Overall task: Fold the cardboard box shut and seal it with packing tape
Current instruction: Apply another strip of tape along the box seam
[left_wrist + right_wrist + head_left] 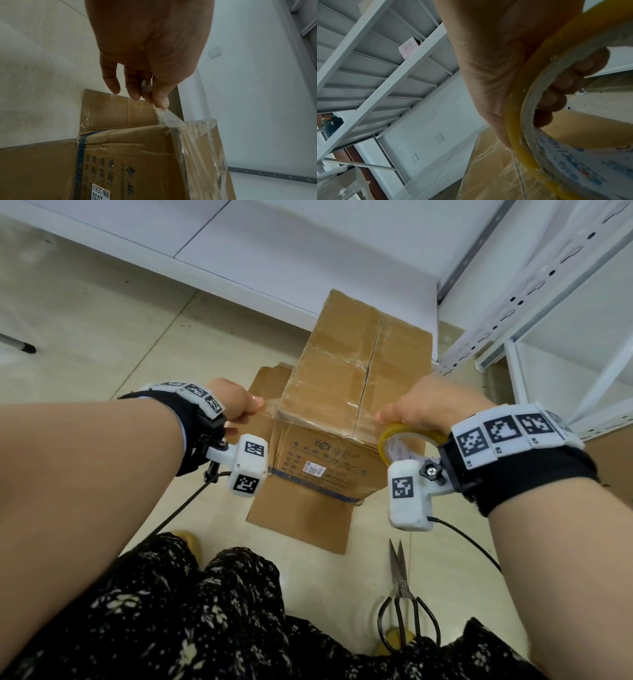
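Observation:
A brown cardboard box (356,392) stands on the floor with its top flaps folded shut and a seam running down the middle. Clear tape (171,119) stretches across the box's near top edge. My left hand (236,402) pinches the tape's free end at the box's left corner; the pinch shows between thumb and fingers (159,100). My right hand (424,412) grips the yellowish tape roll (407,440) at the box's right corner, fingers (565,86) curled through the roll's core (544,155).
Flattened cardboard (305,518) lies under and in front of the box. Black scissors (404,604) lie on the tiled floor at the lower right. White metal shelving (548,302) stands to the right, a white wall base (239,268) behind.

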The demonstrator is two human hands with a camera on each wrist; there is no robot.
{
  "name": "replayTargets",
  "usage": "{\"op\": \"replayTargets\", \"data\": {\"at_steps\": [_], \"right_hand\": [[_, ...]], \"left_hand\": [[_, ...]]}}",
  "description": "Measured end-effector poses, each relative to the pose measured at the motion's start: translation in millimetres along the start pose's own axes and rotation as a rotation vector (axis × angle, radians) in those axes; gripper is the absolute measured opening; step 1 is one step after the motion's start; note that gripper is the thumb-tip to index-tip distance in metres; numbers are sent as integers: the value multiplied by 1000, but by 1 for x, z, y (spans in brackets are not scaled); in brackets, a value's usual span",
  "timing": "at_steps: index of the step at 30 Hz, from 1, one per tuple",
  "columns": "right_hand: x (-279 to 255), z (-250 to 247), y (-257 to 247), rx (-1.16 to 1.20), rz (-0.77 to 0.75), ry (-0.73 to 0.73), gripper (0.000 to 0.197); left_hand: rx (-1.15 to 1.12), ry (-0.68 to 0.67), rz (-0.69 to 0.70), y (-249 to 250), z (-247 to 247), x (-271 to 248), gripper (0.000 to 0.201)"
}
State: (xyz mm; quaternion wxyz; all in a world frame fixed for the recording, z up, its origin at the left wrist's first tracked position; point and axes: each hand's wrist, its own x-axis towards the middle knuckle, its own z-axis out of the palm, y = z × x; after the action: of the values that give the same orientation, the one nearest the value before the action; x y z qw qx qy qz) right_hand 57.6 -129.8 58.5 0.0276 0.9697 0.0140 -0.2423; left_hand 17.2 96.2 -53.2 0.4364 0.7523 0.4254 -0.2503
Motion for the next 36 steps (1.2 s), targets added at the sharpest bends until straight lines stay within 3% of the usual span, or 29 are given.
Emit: {"op": "replayTargets", "data": {"at_steps": [3, 6, 11, 19, 22, 25, 27, 31, 34, 36], "right_hand": [[-3, 3, 1, -6, 7, -2, 50], [-4, 4, 3, -2, 22, 5, 51], [-4, 4, 7, 43, 25, -1, 39], [1, 4, 11, 64, 19, 1, 40], [2, 5, 13, 81, 27, -2, 41], [2, 5, 12, 72, 22, -1, 41], [2, 5, 12, 51, 20, -8, 43], [2, 5, 19, 8, 31, -10, 39], [3, 5, 22, 29, 36, -6, 40], [3, 4, 21, 37, 28, 1, 42]], "left_hand": [[192, -78, -28, 3, 9, 2, 42], [311, -114, 19, 9, 16, -4, 39], [146, -147, 103, 10, 25, -12, 34], [-55, -139, -30, 13, 30, -13, 28], [-15, -146, -9, 14, 32, -9, 35], [-21, -162, 36, 13, 32, -15, 24], [-22, -154, 81, 10, 32, -14, 37], [6, -86, 42, -4, 28, -7, 46], [-152, 40, 74, 0, 20, 0, 35], [-310, 67, 177, 12, 15, -1, 28]]}}
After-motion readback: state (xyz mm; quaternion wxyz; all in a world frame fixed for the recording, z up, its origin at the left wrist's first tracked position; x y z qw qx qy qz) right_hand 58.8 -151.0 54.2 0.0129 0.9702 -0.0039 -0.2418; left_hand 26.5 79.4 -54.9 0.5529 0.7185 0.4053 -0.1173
